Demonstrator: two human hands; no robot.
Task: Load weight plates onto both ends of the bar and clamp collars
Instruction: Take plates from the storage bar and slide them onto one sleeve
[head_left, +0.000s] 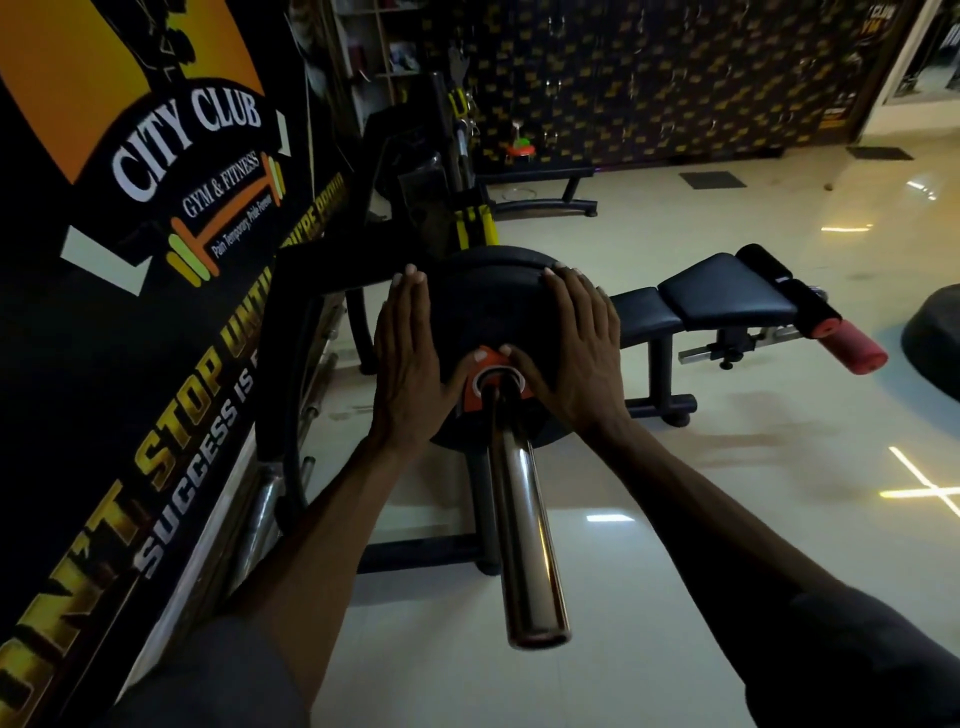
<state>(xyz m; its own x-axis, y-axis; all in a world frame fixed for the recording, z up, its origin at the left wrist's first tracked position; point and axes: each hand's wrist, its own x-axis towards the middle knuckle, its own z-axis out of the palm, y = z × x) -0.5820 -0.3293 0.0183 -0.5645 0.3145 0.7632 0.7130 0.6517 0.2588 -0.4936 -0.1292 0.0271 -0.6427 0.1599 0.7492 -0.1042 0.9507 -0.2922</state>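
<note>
With the bar (524, 525) running its long axis from the camera away through the plate (488, 312), both hands lie flat, fingers extended and clenched on nothing: left hand (408, 364) and right hand (574, 353) equally near, flanking the orange hub (485, 364). Count: one bar end visible, at least one plate (a second rim edge maybe), no collar seen. Judged next: push the plate away along the sleeve.

Both forearms reach forward from dark sleeves, bare from the elbow down. The left hand (410, 358) lies flat and open against the left side of the weight plate (488, 306) — fingers together, pointing up, thumb angled toward its centre. The right hand (571, 353) mirrors it on the plate's right side — fingertips at the upper rim.
</note>
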